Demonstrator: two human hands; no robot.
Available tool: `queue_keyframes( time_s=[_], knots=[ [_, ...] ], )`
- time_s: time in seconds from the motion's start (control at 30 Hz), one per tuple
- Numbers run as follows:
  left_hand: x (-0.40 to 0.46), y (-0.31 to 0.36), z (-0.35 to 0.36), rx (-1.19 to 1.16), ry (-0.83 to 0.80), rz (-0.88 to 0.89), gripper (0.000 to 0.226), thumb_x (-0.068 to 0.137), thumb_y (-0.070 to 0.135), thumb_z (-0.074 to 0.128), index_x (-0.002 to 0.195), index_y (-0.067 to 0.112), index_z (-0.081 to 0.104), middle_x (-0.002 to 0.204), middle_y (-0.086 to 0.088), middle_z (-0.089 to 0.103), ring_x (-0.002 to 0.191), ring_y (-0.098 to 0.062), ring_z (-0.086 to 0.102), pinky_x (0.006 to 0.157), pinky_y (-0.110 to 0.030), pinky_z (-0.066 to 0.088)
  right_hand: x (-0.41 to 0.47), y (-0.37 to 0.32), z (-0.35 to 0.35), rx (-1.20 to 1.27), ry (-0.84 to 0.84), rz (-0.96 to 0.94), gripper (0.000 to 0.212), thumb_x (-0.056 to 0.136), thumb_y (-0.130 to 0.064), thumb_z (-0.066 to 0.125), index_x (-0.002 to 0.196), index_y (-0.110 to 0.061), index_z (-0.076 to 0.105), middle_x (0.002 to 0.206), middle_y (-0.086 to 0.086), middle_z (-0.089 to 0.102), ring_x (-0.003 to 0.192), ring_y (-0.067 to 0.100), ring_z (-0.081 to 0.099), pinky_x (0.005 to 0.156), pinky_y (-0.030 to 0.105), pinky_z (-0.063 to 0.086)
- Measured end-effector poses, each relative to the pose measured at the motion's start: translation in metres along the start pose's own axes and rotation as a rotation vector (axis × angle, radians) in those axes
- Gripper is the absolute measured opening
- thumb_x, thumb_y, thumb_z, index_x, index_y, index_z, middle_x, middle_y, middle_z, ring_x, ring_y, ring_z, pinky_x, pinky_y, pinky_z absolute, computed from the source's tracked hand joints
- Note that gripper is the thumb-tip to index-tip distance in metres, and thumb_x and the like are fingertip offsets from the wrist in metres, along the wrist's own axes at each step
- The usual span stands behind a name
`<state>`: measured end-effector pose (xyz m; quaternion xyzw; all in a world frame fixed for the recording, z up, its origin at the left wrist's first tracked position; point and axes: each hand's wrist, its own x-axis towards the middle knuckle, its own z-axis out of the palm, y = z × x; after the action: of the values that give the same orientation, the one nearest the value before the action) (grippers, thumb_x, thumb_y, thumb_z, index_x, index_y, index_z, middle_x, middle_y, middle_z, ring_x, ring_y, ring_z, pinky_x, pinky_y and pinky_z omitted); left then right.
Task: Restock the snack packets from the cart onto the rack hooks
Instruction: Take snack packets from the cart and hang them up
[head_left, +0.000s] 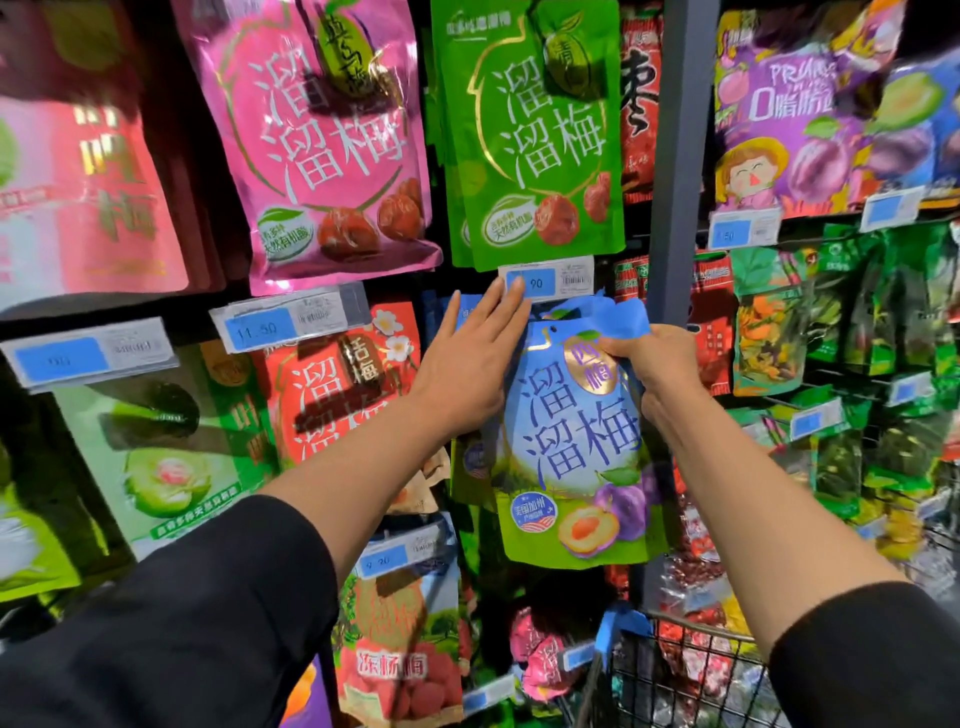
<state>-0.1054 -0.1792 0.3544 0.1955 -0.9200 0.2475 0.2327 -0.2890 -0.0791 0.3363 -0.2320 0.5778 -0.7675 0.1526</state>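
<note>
A blue and green plum snack packet (574, 447) hangs in front of the rack at centre. My right hand (652, 366) pinches its upper right corner. My left hand (475, 358) lies flat with straight fingers against the packet's upper left edge, fingertips touching the price tag (545, 280) above it. The hook itself is hidden behind the packet top and the tag. The wire cart (691, 675) stands at the lower right with several packets inside.
The rack is full of hanging packets: a pink one (322, 140) and a green one (535, 130) above, a red one (332, 384) to the left. A grey upright post (675, 156) divides the rack; more bags (831, 332) hang right of it.
</note>
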Motion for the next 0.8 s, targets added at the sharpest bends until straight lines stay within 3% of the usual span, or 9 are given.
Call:
queue_keyframes(
  time_s=[0.1, 0.17, 0.3, 0.43, 0.5, 0.57, 0.63, 0.7, 0.8],
  knots=[
    [0.0, 0.001, -0.005, 0.045, -0.016, -0.007, 0.075, 0.093, 0.013, 0.041, 0.153, 0.013, -0.004, 0.16, -0.004, -0.013, 0.147, -0.02, -0.015, 0.118, -0.05, -0.008, 0.001, -0.005, 0.005, 0.058, -0.018, -0.068, 0.04, 0.073, 0.003, 0.076, 0.095, 0.026, 0.052, 0.095, 0.043, 0.057, 0.072, 0.026, 0.058, 0.067, 0.043, 0.05],
    [0.0, 0.002, -0.008, 0.059, -0.02, -0.008, 0.077, 0.09, 0.01, 0.042, 0.153, 0.013, -0.003, 0.161, -0.004, -0.013, 0.147, -0.02, -0.015, 0.118, -0.05, -0.008, 0.001, -0.005, 0.007, 0.096, -0.001, -0.078, 0.042, 0.076, 0.004, 0.074, 0.103, 0.026, 0.051, 0.088, 0.039, 0.061, 0.073, 0.026, 0.059, 0.068, 0.043, 0.051],
    [-0.002, 0.001, -0.011, 0.068, -0.029, -0.006, 0.078, 0.09, 0.007, 0.044, 0.153, 0.013, -0.001, 0.161, -0.003, -0.011, 0.148, -0.019, -0.012, 0.118, -0.05, -0.008, 0.002, 0.0, 0.01, 0.153, 0.017, -0.043, 0.014, 0.081, 0.001, 0.071, 0.084, 0.011, 0.062, 0.071, 0.009, 0.065, 0.066, 0.024, 0.063, 0.068, 0.041, 0.054],
    [-0.002, -0.003, -0.013, 0.093, -0.03, 0.01, 0.079, 0.089, 0.007, 0.047, 0.153, 0.014, 0.001, 0.161, -0.003, -0.009, 0.148, -0.017, -0.01, 0.117, -0.05, -0.009, 0.005, -0.003, 0.017, 0.189, 0.078, -0.038, 0.022, 0.078, 0.004, 0.072, 0.09, 0.017, 0.06, 0.072, 0.021, 0.063, 0.058, 0.019, 0.059, 0.063, 0.039, 0.052],
    [-0.002, -0.007, -0.014, 0.102, -0.024, 0.026, 0.079, 0.089, 0.007, 0.048, 0.153, 0.015, 0.002, 0.161, -0.002, -0.007, 0.148, -0.016, -0.008, 0.116, -0.05, -0.01, 0.005, -0.004, 0.021, 0.167, 0.086, -0.042, 0.015, 0.077, 0.006, 0.072, 0.084, 0.011, 0.06, 0.068, 0.016, 0.055, 0.051, 0.013, 0.054, 0.055, 0.031, 0.046],
    [-0.002, -0.012, -0.016, 0.109, -0.04, 0.044, 0.078, 0.09, 0.006, 0.046, 0.153, 0.016, 0.002, 0.161, -0.001, -0.006, 0.148, -0.015, -0.006, 0.115, -0.049, -0.012, 0.005, -0.002, 0.024, 0.165, 0.082, -0.035, 0.022, 0.077, 0.006, 0.072, 0.085, 0.02, 0.056, 0.072, 0.013, 0.053, 0.057, 0.016, 0.052, 0.053, 0.029, 0.043],
    [-0.001, -0.018, -0.021, 0.134, -0.071, 0.068, 0.078, 0.09, 0.005, 0.045, 0.153, 0.016, 0.0, 0.161, 0.0, -0.008, 0.148, -0.014, -0.007, 0.115, -0.049, -0.013, 0.006, 0.001, 0.024, 0.144, 0.089, -0.033, 0.019, 0.076, 0.007, 0.072, 0.069, 0.008, 0.054, 0.069, 0.011, 0.051, 0.058, 0.017, 0.049, 0.054, 0.03, 0.041],
    [0.0, -0.021, -0.027, 0.151, -0.085, 0.089, 0.081, 0.087, 0.003, 0.046, 0.153, 0.017, 0.0, 0.161, 0.002, -0.007, 0.148, -0.012, -0.007, 0.115, -0.048, -0.013, 0.007, 0.004, 0.023, 0.125, 0.108, -0.041, 0.038, 0.076, 0.007, 0.071, 0.057, -0.008, 0.041, 0.06, 0.006, 0.045, 0.054, 0.015, 0.044, 0.053, 0.028, 0.037],
    [0.002, -0.022, -0.032, 0.127, -0.083, 0.101, 0.08, 0.086, -0.001, 0.044, 0.153, 0.017, 0.004, 0.161, 0.003, -0.003, 0.148, -0.011, -0.005, 0.115, -0.047, -0.013, 0.006, 0.005, 0.023, 0.118, 0.126, -0.044, 0.025, 0.074, 0.005, 0.072, 0.071, -0.008, 0.051, 0.068, 0.01, 0.049, 0.062, 0.018, 0.047, 0.056, 0.032, 0.04]
  ],
)
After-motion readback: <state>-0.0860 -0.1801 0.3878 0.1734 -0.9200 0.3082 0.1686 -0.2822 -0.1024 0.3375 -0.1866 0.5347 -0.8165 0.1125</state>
